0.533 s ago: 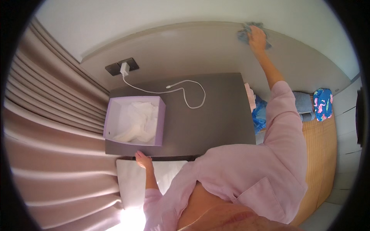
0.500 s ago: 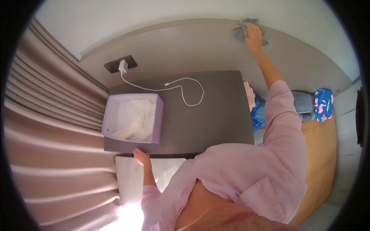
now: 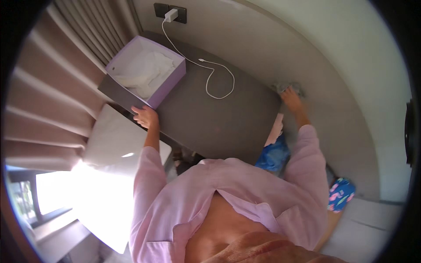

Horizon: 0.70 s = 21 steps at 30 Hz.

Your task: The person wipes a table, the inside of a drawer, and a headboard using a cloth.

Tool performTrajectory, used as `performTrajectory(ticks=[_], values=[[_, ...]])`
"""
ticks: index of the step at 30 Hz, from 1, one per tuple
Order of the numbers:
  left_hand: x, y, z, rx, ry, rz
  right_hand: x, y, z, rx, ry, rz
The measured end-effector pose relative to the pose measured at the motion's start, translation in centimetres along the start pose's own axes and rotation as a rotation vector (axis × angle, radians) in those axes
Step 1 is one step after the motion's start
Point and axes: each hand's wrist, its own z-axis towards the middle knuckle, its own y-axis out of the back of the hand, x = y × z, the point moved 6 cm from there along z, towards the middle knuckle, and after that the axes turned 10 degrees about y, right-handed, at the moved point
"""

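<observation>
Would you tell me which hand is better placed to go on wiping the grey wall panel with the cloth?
Right. The right hand presses the grey cloth against the wall panel. The left hand rests on the dark table's edge beside the purple box.

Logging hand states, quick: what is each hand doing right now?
Left hand: resting on the edge of the dark table, fingers loosely curled, holding nothing.
Right hand: pressed on a grey cloth against the wall.
</observation>
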Motion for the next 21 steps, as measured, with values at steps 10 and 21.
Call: performTrajectory(ticks=[10, 21], values=[[-0.1, 0.5, 0.6, -0.029, -0.002, 0.124, -12.8, 24.7, 19.2, -0.813, -0.156, -0.225], [-0.1, -0.4, 1.1, 0.016, 0.007, 0.055, -0.5, 2.2, 20.3, 0.011, 0.089, 0.309]])
